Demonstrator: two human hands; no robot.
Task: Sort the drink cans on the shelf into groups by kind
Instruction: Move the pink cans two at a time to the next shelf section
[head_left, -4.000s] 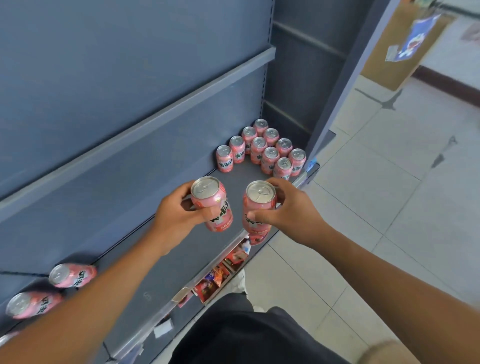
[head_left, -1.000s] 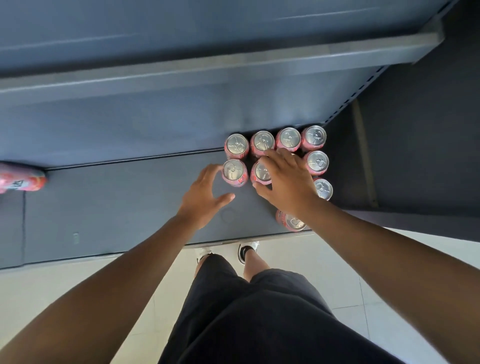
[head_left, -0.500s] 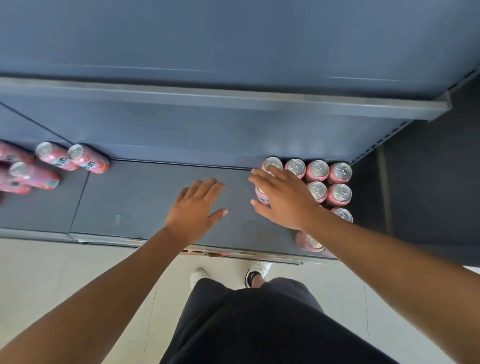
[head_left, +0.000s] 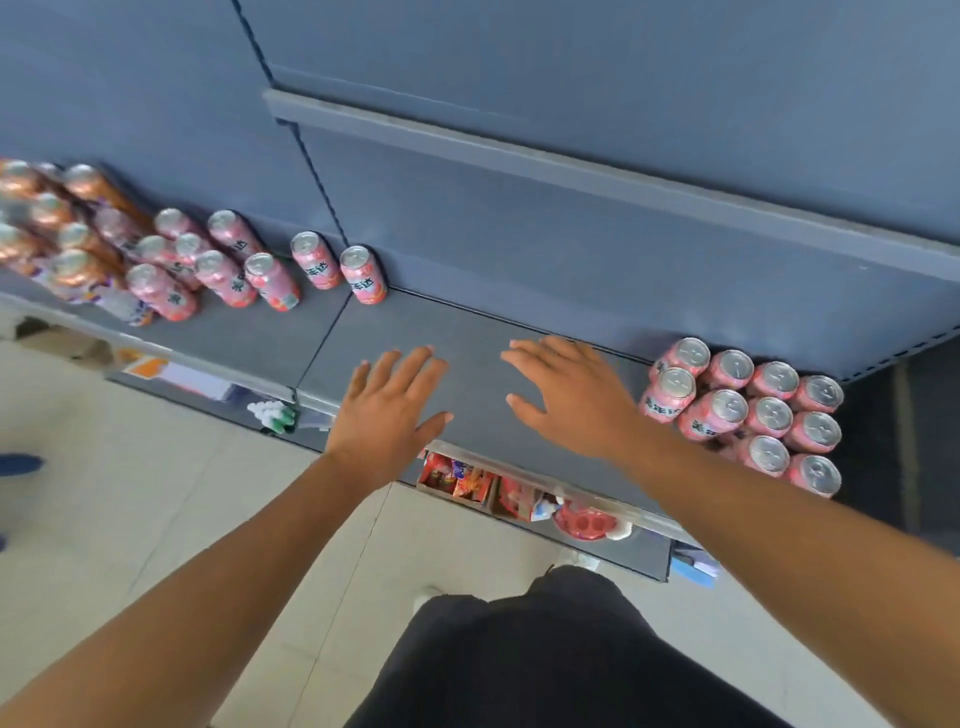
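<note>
Your left hand (head_left: 387, 410) is spread flat, fingers straight and slightly apart, holding nothing. It hovers over the near edge of the shelf (head_left: 467, 332); contact with the board cannot be confirmed. Your right hand (head_left: 569, 400) is likewise wide, fingers extended and pointing left, thumb out, holding nothing. It sits over the middle of the same bare stretch of board. The two hands are near each other but apart.

To the right of your right hand, a block of pink cans (head_left: 748, 410) stands upright at the right end of the shelf, packed in rows with the cans touching. Your right forearm crosses in front of its near edge.

To the left, well apart from your left hand, loose pink cans (head_left: 223, 270) stand in a ragged cluster. Two of them (head_left: 337, 267) stand nearest you against the back panel. Further left, orange cans (head_left: 57, 228) are grouped at the far left end; they are blurred.

Above runs an upper shelf edge (head_left: 571, 171). Below, a lower shelf holds snack packets (head_left: 457, 478). A pale tiled floor (head_left: 156, 493) lies beneath.
</note>
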